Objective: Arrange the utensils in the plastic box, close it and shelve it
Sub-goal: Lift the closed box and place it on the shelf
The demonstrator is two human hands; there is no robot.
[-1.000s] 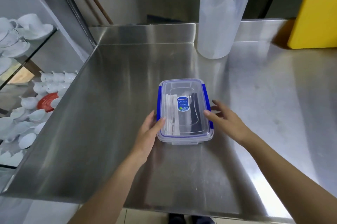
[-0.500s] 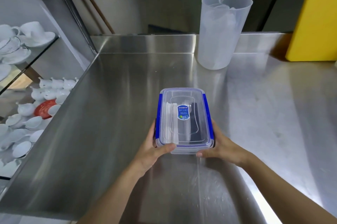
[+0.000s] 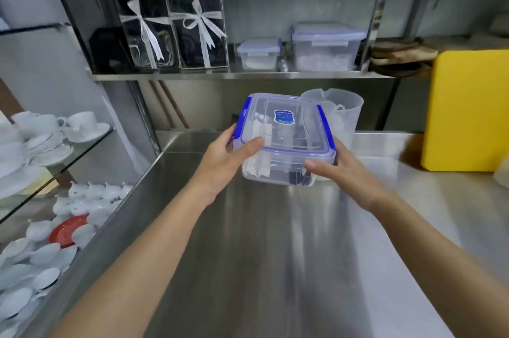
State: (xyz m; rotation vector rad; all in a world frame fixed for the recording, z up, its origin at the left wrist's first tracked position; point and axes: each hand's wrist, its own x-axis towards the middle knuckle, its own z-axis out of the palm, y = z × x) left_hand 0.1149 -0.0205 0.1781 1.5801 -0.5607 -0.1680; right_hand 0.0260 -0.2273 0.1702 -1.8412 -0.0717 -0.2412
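Note:
The clear plastic box [image 3: 283, 133] with blue side clips and a blue sticker on its lid is lidded and held in the air above the steel counter [image 3: 248, 255]. White and dark utensils show through its walls. My left hand [image 3: 224, 162] grips its left side, thumb on the lid. My right hand [image 3: 340, 169] grips its right near corner. Above and behind it runs a steel shelf [image 3: 220, 76].
On the shelf stand two ribboned gift boxes [image 3: 172, 30], a small lidded container [image 3: 259, 52] and a larger one [image 3: 326, 47]. A translucent jug [image 3: 341, 114] stands behind the box. A yellow board [image 3: 465, 109] leans at right. White crockery [image 3: 41, 139] fills glass shelves at left.
Both hands closed on the box and lifted it off the counter toward the shelf. The view tilted up, showing the shelf and what stands on it.

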